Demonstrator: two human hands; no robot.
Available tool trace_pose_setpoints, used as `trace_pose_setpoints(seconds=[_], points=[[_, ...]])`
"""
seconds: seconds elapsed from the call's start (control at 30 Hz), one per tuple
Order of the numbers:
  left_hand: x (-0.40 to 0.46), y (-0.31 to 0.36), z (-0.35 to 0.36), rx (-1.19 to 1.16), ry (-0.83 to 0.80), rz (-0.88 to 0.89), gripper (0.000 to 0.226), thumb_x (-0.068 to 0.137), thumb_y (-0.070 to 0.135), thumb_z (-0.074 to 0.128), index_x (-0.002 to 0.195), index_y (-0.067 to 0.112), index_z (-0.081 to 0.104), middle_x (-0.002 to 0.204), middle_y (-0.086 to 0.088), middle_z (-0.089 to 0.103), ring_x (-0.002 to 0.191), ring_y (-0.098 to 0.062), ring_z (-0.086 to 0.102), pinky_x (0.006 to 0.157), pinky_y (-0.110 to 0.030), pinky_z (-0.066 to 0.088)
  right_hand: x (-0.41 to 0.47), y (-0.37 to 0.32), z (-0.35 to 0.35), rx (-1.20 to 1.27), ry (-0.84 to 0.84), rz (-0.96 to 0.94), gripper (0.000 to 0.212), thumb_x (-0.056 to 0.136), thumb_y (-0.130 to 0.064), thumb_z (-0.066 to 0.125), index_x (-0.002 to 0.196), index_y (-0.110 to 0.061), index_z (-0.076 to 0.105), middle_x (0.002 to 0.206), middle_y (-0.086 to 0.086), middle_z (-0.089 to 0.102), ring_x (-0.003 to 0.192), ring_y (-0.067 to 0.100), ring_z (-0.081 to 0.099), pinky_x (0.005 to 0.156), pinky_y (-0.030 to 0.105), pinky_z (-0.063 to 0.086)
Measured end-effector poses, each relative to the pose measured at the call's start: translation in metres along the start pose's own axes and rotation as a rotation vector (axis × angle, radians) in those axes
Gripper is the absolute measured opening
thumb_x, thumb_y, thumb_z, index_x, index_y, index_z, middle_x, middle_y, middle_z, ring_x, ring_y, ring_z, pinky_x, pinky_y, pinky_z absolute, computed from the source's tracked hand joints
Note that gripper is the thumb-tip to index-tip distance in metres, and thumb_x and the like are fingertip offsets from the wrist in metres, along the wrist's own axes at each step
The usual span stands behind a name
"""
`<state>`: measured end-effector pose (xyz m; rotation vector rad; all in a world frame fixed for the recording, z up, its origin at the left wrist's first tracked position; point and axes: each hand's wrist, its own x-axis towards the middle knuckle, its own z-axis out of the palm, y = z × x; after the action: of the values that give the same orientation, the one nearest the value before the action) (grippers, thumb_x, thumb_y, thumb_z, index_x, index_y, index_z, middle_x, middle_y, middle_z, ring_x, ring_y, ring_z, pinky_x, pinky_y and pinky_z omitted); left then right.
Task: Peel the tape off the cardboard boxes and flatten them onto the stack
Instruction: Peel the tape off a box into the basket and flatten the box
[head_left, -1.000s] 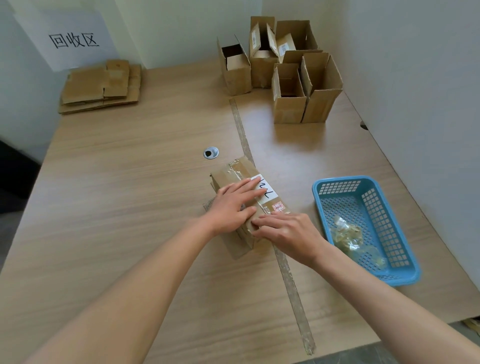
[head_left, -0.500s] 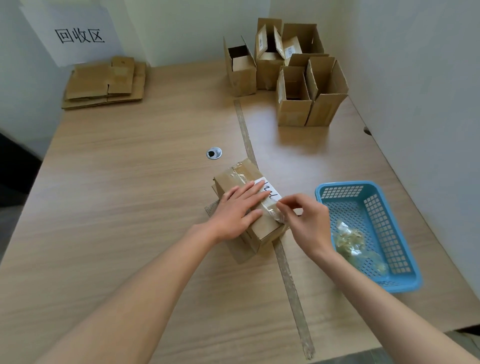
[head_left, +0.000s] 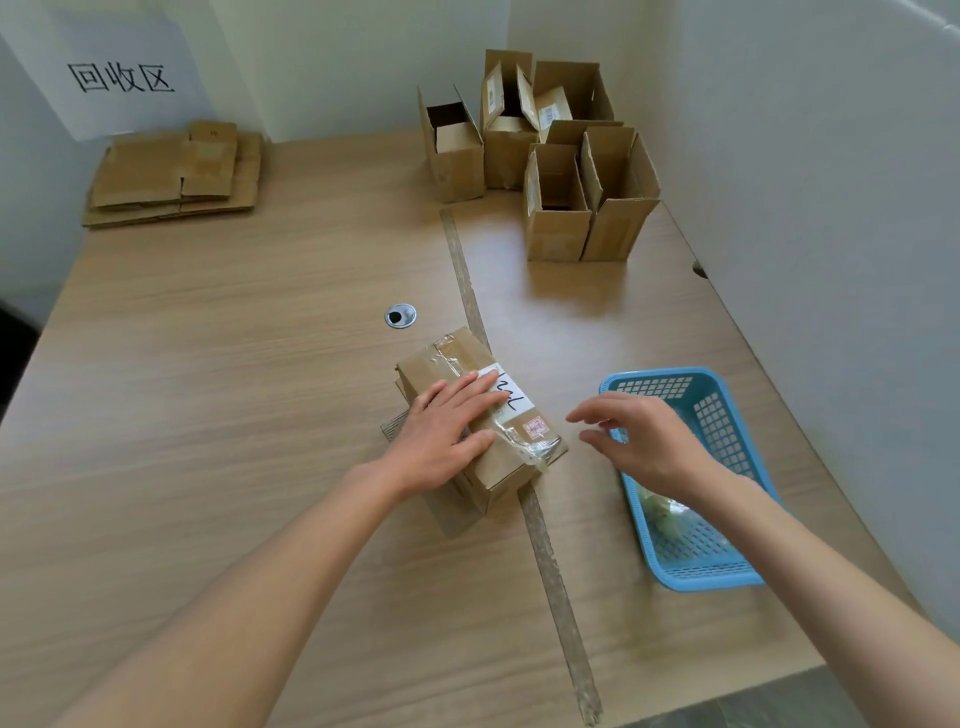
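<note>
The right hand (head_left: 649, 447), which half a second ago was pinching at the clear tape on the near right end of the taped box, has let go and drawn off to the right; it now hovers with fingers spread and loosely bent, holding nothing, just over the left rim of the blue basket (head_left: 748, 579). The tape (head_left: 524, 447) has not come away with it: a crinkled, partly lifted end shows at the box's near right corner, while the rest of the strip runs along the top seam under the white label (head_left: 511, 397). So, as I judge it, the pull has slipped or been given up, and the peeling step is still to be done before this box can be flattened. The left hand (head_left: 447, 436) stays pressed flat on the top of the box (head_left: 483, 421), fingers straight and pointing toward the right edge of the surface (head_left: 234, 389), pinning the box near the middle of the surface, just left of the strip of tape stuck along the surface's seam. The loose tape end lies just beyond the left fingertips and a short way left of the right hand. The stack (head_left: 174, 174) of flattened cardboard waits at the far left corner; open boxes (head_left: 571, 197) stand at the far right.
</note>
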<state>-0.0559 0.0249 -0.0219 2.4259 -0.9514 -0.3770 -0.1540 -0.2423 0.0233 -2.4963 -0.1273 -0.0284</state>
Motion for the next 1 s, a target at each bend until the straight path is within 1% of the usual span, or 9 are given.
trace_pose_setpoints(seconds=[0.07, 0.13, 0.27, 0.37, 0.47, 0.67, 0.83, 0.9, 1.0], points=[[0.0, 0.009, 0.009, -0.004, 0.042, -0.035, 0.057, 0.093, 0.062, 0.048, 0.147, 0.045, 0.04, 0.164, 0.027, 0.014, 0.149, 0.01, -0.004, 0.124, -0.039, -0.008, -0.003, -0.009, 0.007, 0.072, -0.048, -0.014, 0.049, 0.084, -0.044, 0.079, 0.129, -0.028, 0.065, 0.123, -0.015, 0.065, 0.11, 0.002, 0.061, 0.093, 0.025, 0.052], [0.0, 0.016, 0.016, 0.019, 0.073, -0.058, 0.069, 0.082, 0.078, 0.044, 0.143, 0.048, 0.04, 0.163, 0.028, 0.012, 0.151, 0.007, -0.006, 0.123, -0.039, -0.013, -0.005, -0.02, 0.022, -0.043, -0.086, -0.037, 0.069, 0.075, -0.059, 0.08, 0.135, -0.035, 0.057, 0.135, -0.022, 0.055, 0.122, 0.0, 0.052, 0.093, 0.019, 0.047], [-0.001, 0.015, 0.017, 0.049, 0.11, -0.063, 0.07, 0.078, 0.079, 0.045, 0.141, 0.049, 0.041, 0.165, 0.027, 0.013, 0.151, 0.007, -0.006, 0.123, -0.04, -0.013, -0.008, -0.026, 0.048, -0.123, 0.134, -0.132, 0.021, 0.082, -0.028, 0.083, 0.1, -0.021, 0.075, 0.117, -0.012, 0.071, 0.102, 0.016, 0.069, 0.074, 0.037, 0.058], [-0.002, 0.014, 0.017, 0.045, 0.118, -0.066, 0.068, 0.082, 0.083, 0.046, 0.141, 0.049, 0.042, 0.163, 0.03, 0.012, 0.15, 0.008, -0.007, 0.123, -0.037, -0.015, 0.003, -0.023, 0.045, 0.07, 0.123, -0.033, 0.006, 0.086, -0.021, 0.079, 0.091, -0.019, 0.076, 0.095, -0.012, 0.076, 0.083, 0.011, 0.072, 0.072, 0.034, 0.055], [-0.001, 0.014, 0.016, 0.039, 0.11, -0.059, 0.069, 0.081, 0.082, 0.049, 0.141, 0.048, 0.042, 0.164, 0.027, 0.013, 0.151, 0.006, -0.007, 0.122, -0.037, -0.015, 0.023, -0.019, 0.03, 0.1, 0.035, 0.075, 0.005, 0.086, -0.025, 0.078, 0.086, -0.027, 0.073, 0.079, -0.019, 0.072, 0.075, -0.004, 0.066, 0.067, 0.021, 0.047], [0.0, 0.016, 0.015, 0.047, 0.112, -0.052, 0.073, 0.077, 0.083, 0.045, 0.141, 0.047, 0.042, 0.165, 0.024, 0.014, 0.152, 0.005, -0.007, 0.122, -0.038, -0.016, 0.036, -0.018, 0.026, 0.151, 0.016, 0.171, 0.006, 0.085, -0.024, 0.076, 0.08, -0.026, 0.073, 0.07, -0.016, 0.071, 0.07, -0.002, 0.067, 0.075, 0.032, 0.054], [0.001, 0.019, 0.015, 0.012, 0.114, -0.07, 0.069, 0.076, 0.077, 0.054, 0.138, 0.047, 0.044, 0.165, 0.025, 0.015, 0.149, 0.01, -0.008, 0.12, -0.034, -0.02, 0.04, -0.017, 0.024, 0.211, -0.013, 0.207, 0.003, 0.084, -0.023, 0.078, 0.082, -0.024, 0.077, 0.074, -0.012, 0.074, 0.072, 0.0, 0.07, 0.08, 0.04, 0.058], [0.001, 0.021, 0.015, -0.008, 0.12, -0.082, 0.067, 0.075, 0.076, 0.054, 0.136, 0.048, 0.045, 0.164, 0.026, 0.015, 0.149, 0.011, -0.009, 0.119, -0.033, -0.021, 0.035, -0.017, 0.022, 0.235, -0.046, 0.173, 0.002, 0.085, -0.023, 0.079, 0.087, -0.024, 0.079, 0.078, -0.013, 0.075, 0.077, 0.0, 0.07, 0.083, 0.038, 0.058], [0.0, 0.022, 0.017, -0.026, 0.14, -0.092, 0.068, 0.073, 0.079, 0.05, 0.134, 0.049, 0.046, 0.163, 0.029, 0.015, 0.147, 0.014, -0.008, 0.119, -0.032, -0.021, 0.022, -0.015, 0.023, 0.383, -0.092, 0.113, 0.02, 0.085, -0.021, 0.081, 0.105, -0.019, 0.079, 0.095, -0.01, 0.076, 0.095, 0.001, 0.069, 0.09, 0.027, 0.056]])
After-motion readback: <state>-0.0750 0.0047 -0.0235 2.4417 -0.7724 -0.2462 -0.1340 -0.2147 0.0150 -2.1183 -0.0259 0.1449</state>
